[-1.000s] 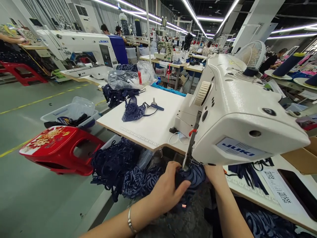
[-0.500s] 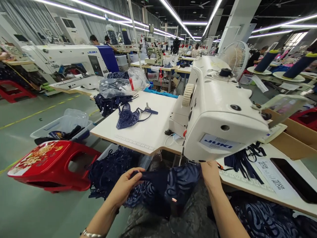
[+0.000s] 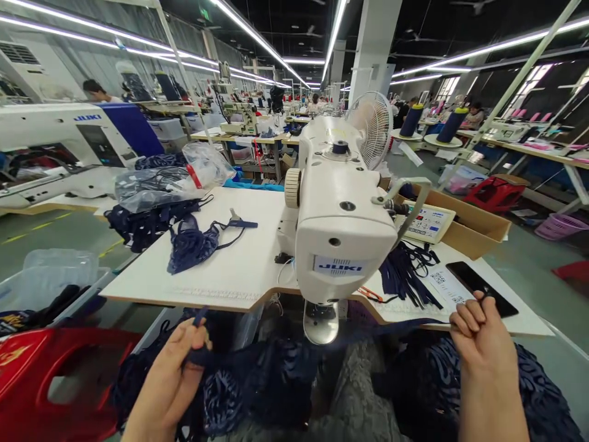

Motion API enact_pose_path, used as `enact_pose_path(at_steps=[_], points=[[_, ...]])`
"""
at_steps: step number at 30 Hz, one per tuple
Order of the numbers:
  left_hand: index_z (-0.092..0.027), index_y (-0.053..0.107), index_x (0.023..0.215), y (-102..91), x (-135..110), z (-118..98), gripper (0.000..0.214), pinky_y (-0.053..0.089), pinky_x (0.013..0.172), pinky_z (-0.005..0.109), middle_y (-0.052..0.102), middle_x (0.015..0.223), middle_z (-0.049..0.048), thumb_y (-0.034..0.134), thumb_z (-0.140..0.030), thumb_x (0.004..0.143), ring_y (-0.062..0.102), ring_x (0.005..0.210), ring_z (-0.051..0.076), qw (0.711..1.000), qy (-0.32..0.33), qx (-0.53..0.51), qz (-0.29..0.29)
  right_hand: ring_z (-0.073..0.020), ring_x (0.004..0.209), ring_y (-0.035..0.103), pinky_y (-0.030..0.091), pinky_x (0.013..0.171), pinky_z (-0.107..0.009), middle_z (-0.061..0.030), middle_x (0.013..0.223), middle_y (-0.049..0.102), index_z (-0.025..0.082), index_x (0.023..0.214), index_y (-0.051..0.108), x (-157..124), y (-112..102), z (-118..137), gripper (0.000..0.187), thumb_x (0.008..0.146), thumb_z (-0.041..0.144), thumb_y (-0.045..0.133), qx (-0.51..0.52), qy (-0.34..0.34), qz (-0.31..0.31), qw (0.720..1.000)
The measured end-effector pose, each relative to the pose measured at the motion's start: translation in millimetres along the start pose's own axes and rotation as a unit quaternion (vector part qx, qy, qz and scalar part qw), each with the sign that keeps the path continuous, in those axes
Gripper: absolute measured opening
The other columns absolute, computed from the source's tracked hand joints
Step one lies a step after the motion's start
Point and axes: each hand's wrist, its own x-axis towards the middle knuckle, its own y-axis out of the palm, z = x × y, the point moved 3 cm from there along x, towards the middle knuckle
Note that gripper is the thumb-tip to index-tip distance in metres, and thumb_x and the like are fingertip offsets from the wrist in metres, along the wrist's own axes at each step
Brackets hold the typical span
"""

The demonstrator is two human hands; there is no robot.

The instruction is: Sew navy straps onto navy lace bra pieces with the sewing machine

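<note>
"JUKI" on near sewing machine and left machine.

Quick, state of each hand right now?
Left hand: closed, holding the navy garment.
Right hand: closed in a fist, apparently holding the end of a navy band; the grip itself is mostly hidden.

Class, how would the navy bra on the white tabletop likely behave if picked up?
The navy bra would probably be light, being mostly fabric. Its narrow strap looks floppy, since it lies in a loose curve. The cup may hold some shape, as it looks rounded above the tabletop.
</note>
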Motion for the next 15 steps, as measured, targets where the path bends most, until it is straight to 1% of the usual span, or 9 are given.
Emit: enact_pose_path(at_steps=[2,3,4,5,6,7,9,11,15], points=[[-0.018,0.064,0.080,26.1,-17,-1,0.030,0.044,0.047,0.015,0.053,0.054,-0.0051,0.081,-0.040,0.067,0.049,0.052,0.009,0.990,0.023,0.105,0.087,-0.0031,0.032,0.025,0.027,0.031,-0.011,0.0125,0.041,0.032,0.018,0.087,0.062,-19,11,-4,0.017,0.087,0.034,0.067,-0.139,-0.039,0.027,0.989],[-0.019,0.065,0.081,41.6,-27,-1,0.026,0.040,0.045,0.014,0.055,0.054,-0.0049,0.077,-0.040,0.073,0.047,0.049,0.008,0.975,0.032,0.170,0.139,-0.0036,0.034,0.029,0.029,0.033,-0.012,0.0114,0.041,0.035,0.018,0.089,0.065,-31,20,-9,0.020,0.086,0.037,0.068,-0.219,-0.037,0.060,0.973],[-0.018,0.066,0.080,58.5,-39,1,0.020,0.039,0.046,0.015,0.055,0.053,-0.0046,0.072,-0.038,0.078,0.047,0.048,0.008,0.951,0.037,0.233,0.202,-0.0044,0.037,0.036,0.034,0.036,-0.013,0.0089,0.044,0.043,0.018,0.089,0.067,-44,30,-16,0.023,0.084,0.040,0.068,-0.297,-0.023,0.106,0.949],[-0.019,0.068,0.082,76.1,-51,4,0.015,0.042,0.051,0.016,0.056,0.052,-0.0042,0.069,-0.034,0.081,0.050,0.050,0.009,0.920,0.043,0.280,0.271,-0.0063,0.041,0.044,0.039,0.039,-0.015,0.0051,0.050,0.052,0.018,0.089,0.070,-59,42,-24,0.024,0.083,0.041,0.068,-0.368,-0.001,0.164,0.915],[-0.019,0.069,0.085,92.8,-62,7,0.013,0.044,0.054,0.018,0.059,0.057,-0.0029,0.066,-0.031,0.083,0.053,0.053,0.010,0.890,0.052,0.313,0.328,-0.0092,0.049,0.053,0.045,0.044,-0.018,0.0004,0.061,0.063,0.018,0.089,0.071,-74,53,-34,0.024,0.082,0.042,0.069,-0.420,0.025,0.233,0.876],[-0.020,0.070,0.087,107.9,-72,10,0.012,0.045,0.057,0.020,0.063,0.063,-0.0014,0.063,-0.029,0.085,0.056,0.056,0.011,0.864,0.071,0.335,0.369,-0.0113,0.054,0.058,0.049,0.049,-0.020,-0.0022,0.071,0.068,0.019,0.090,0.072,-89,64,-42,0.024,0.083,0.042,0.067,-0.453,0.034,0.288,0.843],[-0.021,0.071,0.088,131.3,-87,15,0.012,0.047,0.069,0.022,0.067,0.080,0.0017,0.060,-0.024,0.087,0.061,0.072,0.013,0.833,0.150,0.356,0.396,-0.0128,0.060,0.062,0.052,0.057,-0.023,-0.0019,0.081,0.070,0.023,0.099,0.072,-114,79,-54,0.023,0.086,0.039,0.062,-0.486,0.046,0.362,0.794],[-0.020,0.069,0.088,143.4,-95,22,0.011,0.046,0.074,0.022,0.067,0.086,0.0018,0.058,-0.022,0.088,0.062,0.080,0.014,0.825,0.193,0.363,0.388,-0.0115,0.059,0.062,0.052,0.060,-0.022,0.0015,0.081,0.070,0.026,0.104,0.069,-130,88,-61,0.020,0.089,0.036,0.060,-0.504,0.040,0.393,0.768],[-0.021,0.063,0.103,144.8,-96,33,0.017,0.044,0.067,0.019,0.066,0.082,-0.0015,0.057,-0.022,0.087,0.060,0.072,0.011,0.834,0.173,0.385,0.355,-0.0108,0.068,0.064,0.050,0.065,-0.018,0.0044,0.085,0.070,0.028,0.099,0.066,-141,90,-63,0.011,0.091,0.031,0.059,-0.520,-0.006,0.427,0.740]])
